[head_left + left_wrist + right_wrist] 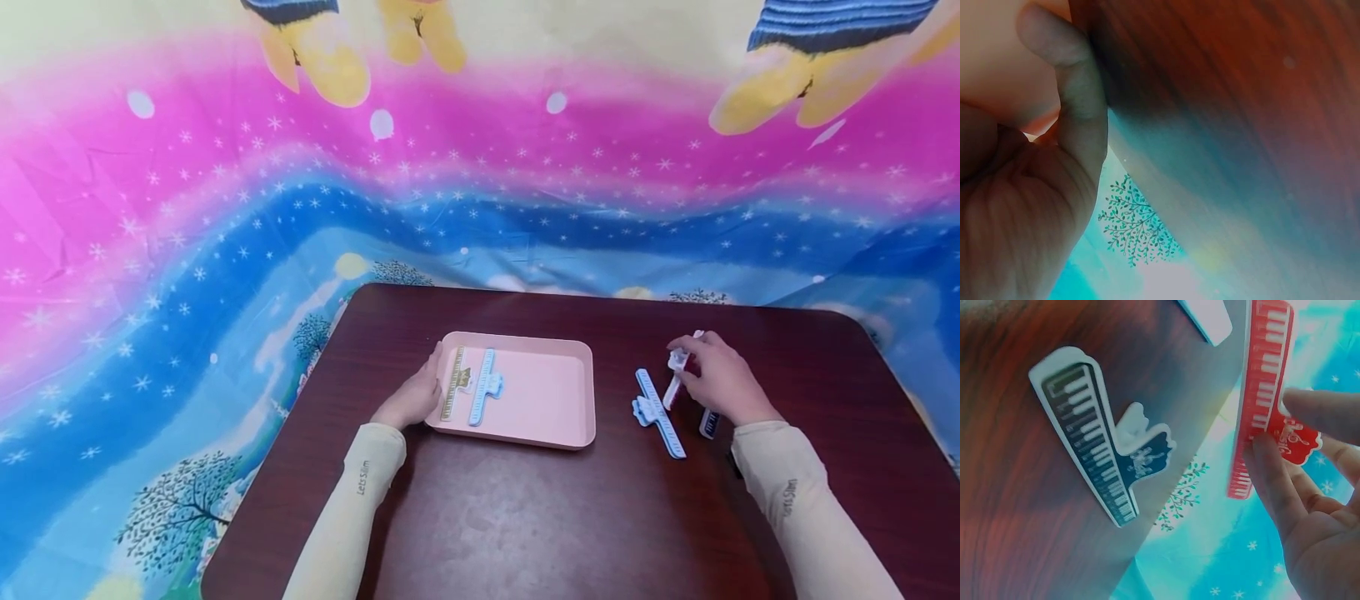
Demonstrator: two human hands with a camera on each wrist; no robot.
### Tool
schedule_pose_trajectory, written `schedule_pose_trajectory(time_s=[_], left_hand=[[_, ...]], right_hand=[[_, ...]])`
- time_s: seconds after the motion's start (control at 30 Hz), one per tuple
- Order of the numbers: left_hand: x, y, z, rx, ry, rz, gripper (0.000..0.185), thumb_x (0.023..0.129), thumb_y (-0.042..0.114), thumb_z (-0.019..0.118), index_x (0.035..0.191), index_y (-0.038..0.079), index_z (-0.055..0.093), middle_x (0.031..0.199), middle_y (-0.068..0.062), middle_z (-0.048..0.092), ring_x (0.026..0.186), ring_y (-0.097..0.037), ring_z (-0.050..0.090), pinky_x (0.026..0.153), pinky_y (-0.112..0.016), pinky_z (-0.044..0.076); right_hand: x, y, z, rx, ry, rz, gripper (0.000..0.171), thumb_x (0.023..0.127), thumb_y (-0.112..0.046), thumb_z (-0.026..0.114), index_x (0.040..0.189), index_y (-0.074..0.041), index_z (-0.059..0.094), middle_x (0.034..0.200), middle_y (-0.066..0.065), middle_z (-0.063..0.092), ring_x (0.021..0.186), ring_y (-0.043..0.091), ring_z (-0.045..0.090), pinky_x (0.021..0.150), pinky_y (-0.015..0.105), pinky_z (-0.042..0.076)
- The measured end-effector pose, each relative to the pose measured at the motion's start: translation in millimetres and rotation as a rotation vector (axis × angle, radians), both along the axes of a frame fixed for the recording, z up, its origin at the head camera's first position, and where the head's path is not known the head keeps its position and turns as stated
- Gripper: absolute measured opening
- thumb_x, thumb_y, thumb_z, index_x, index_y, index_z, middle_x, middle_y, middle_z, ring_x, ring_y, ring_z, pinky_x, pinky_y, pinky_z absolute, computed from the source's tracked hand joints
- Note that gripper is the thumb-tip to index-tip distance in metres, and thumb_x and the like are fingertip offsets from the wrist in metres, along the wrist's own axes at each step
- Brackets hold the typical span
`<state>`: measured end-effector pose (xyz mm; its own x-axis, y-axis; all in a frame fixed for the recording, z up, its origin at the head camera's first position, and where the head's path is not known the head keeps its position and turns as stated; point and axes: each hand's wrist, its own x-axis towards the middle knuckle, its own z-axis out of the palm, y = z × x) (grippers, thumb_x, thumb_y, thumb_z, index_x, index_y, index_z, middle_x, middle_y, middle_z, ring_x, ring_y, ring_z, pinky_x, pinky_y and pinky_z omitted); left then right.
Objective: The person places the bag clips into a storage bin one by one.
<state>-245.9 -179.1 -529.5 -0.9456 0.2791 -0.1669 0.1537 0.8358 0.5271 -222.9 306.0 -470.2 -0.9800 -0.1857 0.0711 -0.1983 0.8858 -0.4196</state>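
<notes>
In the head view, my left hand point(414, 393) rests against the left wall of a pink tray point(555, 400). Its thumb point(1079, 94) lies along the pink wall in the left wrist view. Inside the tray are a gold clip point(453, 387) and a blue clip point(483, 396), side by side. Over the table's right part, my right hand point(723, 383) pinches a red piano-key clip point(1263, 394) between thumb and fingers, raised off the tabletop. Below it lie a black piano-key clip point(1094, 437) and a light blue clip point(662, 421).
The dark brown table point(480, 517) has rounded corners. Behind it hangs a colourful cloth point(480, 167) with snowflakes and trees. A small dark item point(735, 463) shows partly beneath the right sleeve point(787, 475).
</notes>
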Motion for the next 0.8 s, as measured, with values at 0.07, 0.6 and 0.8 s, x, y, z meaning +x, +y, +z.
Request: schedule_pose_trajectory(time_s=[0.07, 0.6, 0.8], left_hand=[[0.3, -0.2, -0.4, 0.004, 0.001, -0.003, 0.067, 0.109, 0.013, 0.032, 0.166, 0.004, -0.001, 0.171, -0.022, 0.017, 0.158, -0.032, 0.022, 0.129, -0.047, 0.023], [-3.1, -1.2, -2.0, -0.003, 0.0, -0.015, 0.068, 0.109, 0.013, 0.034, 0.167, 0.004, -0.002, 0.171, -0.022, 0.017, 0.158, -0.031, 0.024, 0.129, -0.044, 0.023], [-2.2, -2.0, -2.2, 0.004, 0.009, -0.01, 0.068, 0.109, 0.011, 0.033, 0.166, 0.003, -0.001, 0.171, -0.023, 0.017, 0.157, -0.033, 0.024, 0.129, -0.046, 0.023]], right_hand=[[1.4, -0.6, 2.5, -0.014, 0.008, -0.01, 0.037, 0.091, -0.008, 0.076, 0.125, -0.001, 0.065, 0.111, 0.026, 0.055, 0.087, 0.037, 0.061, 0.068, 0.05, 0.056], [3.6, -3.8, 10.6, -0.101, 0.09, -0.067, 0.033, 0.087, -0.022, 0.085, 0.109, -0.004, 0.07, 0.1, 0.019, 0.072, 0.089, 0.033, 0.066, 0.074, 0.054, 0.058], [4.8, -1.1, 11.1, -0.098, 0.056, -0.108, 0.04, 0.09, -0.032, 0.082, 0.112, -0.002, 0.069, 0.098, 0.021, 0.073, 0.084, 0.032, 0.066, 0.068, 0.05, 0.06]])
